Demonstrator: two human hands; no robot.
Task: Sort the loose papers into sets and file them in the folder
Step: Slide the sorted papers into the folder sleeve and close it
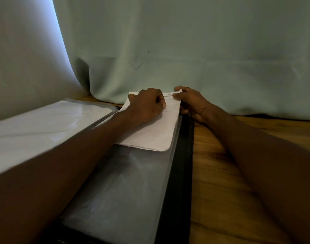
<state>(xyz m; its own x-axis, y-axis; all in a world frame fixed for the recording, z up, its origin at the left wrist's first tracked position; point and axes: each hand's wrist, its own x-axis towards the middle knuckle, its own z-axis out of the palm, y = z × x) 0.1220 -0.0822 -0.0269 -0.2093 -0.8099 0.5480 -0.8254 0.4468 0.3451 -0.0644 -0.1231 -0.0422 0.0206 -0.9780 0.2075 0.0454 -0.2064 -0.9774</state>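
Open folder [178,173] on wood table [238,173], left page filled w/ white sheets [45,124]. Your left hand [145,106] lies on the paper set [150,134] at 12 o'clock of the right-hand sleeve [115,191], fingers curled, prob. pinning it. Your right hand [191,103], at 1 o'clock, pinches the set's far corner, likely to square it up or feed it in. Behind: pale green curtain [186,41], daylight at 10 o'clock.

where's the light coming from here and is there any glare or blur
Head view: daylight glows at the curtain edge, upper left; dim elsewhere; sheen on the folder sleeve; forearms blur near the lens; wide-angle bends the edges; both hands sharp on the paper stack.
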